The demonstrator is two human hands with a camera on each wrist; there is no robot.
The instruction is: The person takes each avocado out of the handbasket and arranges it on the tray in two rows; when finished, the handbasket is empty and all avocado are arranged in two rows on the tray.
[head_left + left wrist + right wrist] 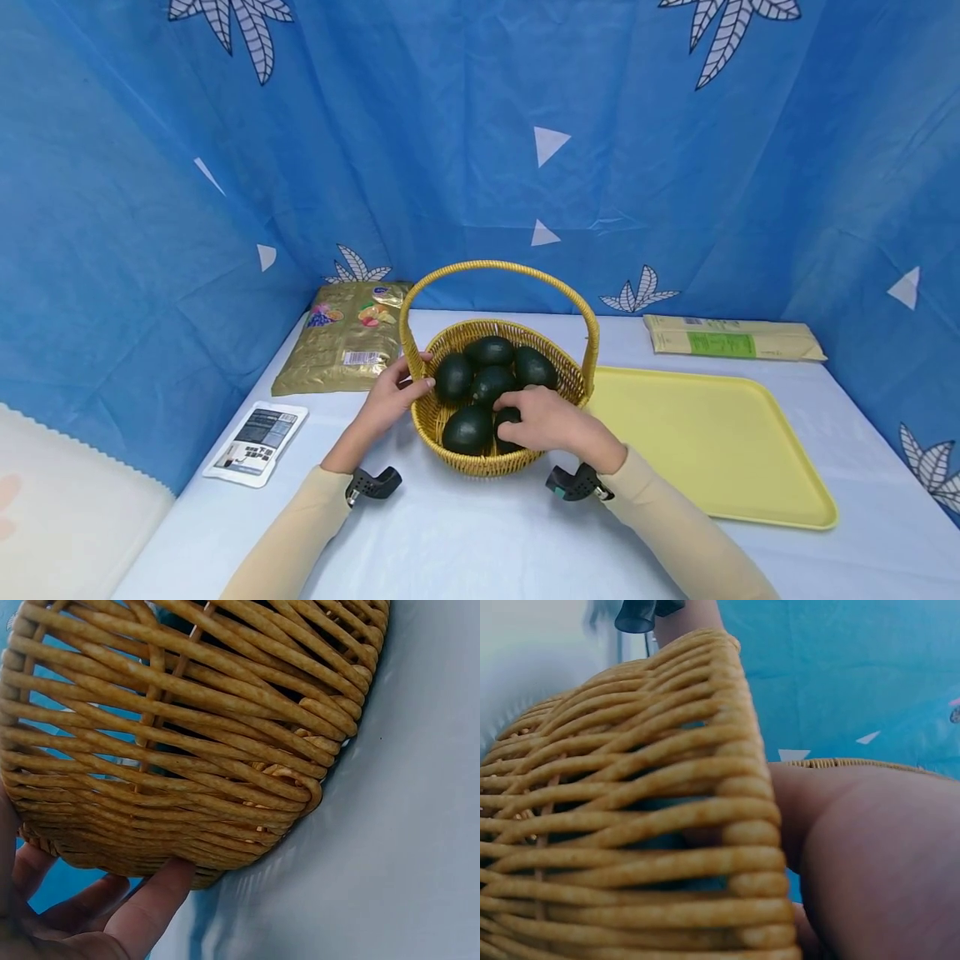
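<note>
We saw a yellow tray (705, 442) lying bare beside the wicker basket (450, 417), mid-table, which held dark avocados (467, 429). Our left hand (390, 396) gripped the basket's rim; our right hand (551, 423) curled around one avocado. Packet labels were unreadable.

The basket (570, 383) is bumpy woven wicker, the dark avocados (491, 379) in it look smooth and a bit shiny, the yellow tray (720, 442) is smooth matt plastic, the gold bag (345, 342) is shiny foil, and the blue backdrop (465, 125) is soft cloth.
</note>
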